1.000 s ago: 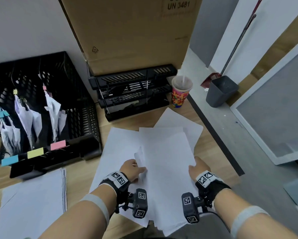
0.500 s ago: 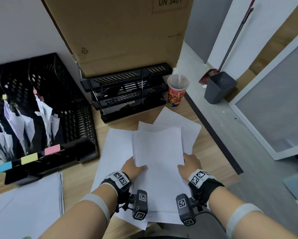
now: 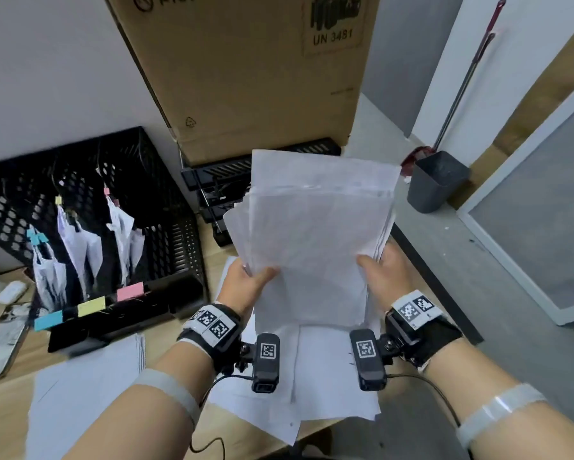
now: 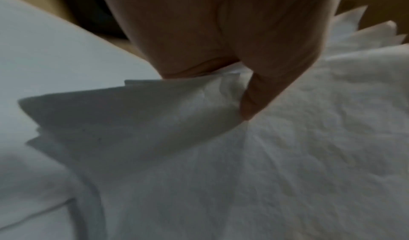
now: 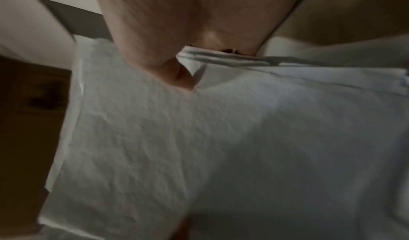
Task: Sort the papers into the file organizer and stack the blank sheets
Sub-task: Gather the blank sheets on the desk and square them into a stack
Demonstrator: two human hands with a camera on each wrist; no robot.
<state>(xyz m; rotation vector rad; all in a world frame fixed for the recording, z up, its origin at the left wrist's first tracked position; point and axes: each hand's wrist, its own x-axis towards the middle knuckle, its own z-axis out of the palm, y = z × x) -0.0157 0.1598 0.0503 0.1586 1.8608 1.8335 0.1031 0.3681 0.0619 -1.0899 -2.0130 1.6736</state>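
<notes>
Far to the left of my hands a phone (image 3: 3, 340) lies on the desk (image 3: 0, 423). Nearer, still left, a finished pile of blank sheets (image 3: 89, 386) sits just in front of the black file organizer (image 3: 119, 234), whose slots hold clipped papers. My left hand (image 3: 245, 287) pinches the left edge of the lifted bundle of sheets (image 3: 318, 240), thumb on top; my right hand (image 3: 381, 277) pinches the right edge likewise. I hold it raised off the desk between both hands, probably to square its uneven edges. More loose sheets (image 3: 325, 380) lie beneath my wrists. Beyond the bundle stand black letter trays (image 3: 219, 180) and a cardboard box (image 3: 245, 78); a bin (image 3: 435, 184) sits on the floor to the right.
</notes>
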